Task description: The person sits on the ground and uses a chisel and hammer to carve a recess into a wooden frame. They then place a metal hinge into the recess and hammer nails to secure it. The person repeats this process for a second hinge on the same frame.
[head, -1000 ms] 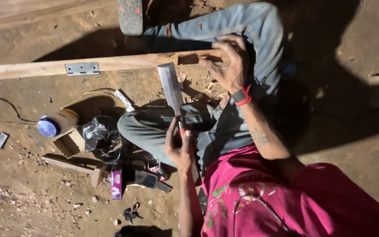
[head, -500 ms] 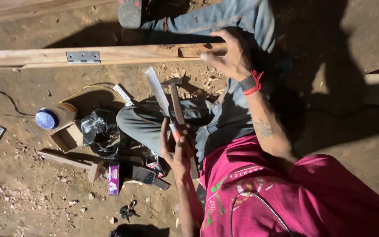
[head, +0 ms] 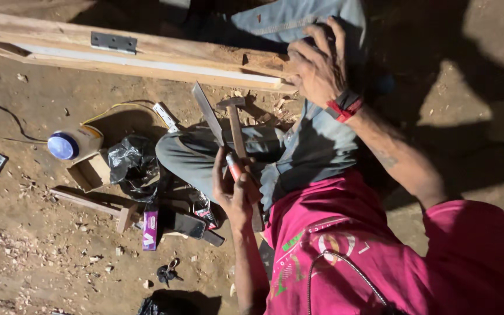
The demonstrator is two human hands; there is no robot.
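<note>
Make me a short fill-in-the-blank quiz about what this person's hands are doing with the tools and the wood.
1. The left hand holds a chisel together with a ____.
2. The right hand rests on the end of a long wooden ____.
3. Screwed to that wood sits a grey metal ____.
4. The person's shirt is ____.

Missing words: hammer; plank; hinge; pink

Your shirt (head: 380, 245) is magenta (green and white print), your jeans (head: 298, 146) faded blue, your wristband (head: 345, 106) red and black; the plank (head: 147, 55) is pale wood, its hinge (head: 114, 42) grey.
</note>
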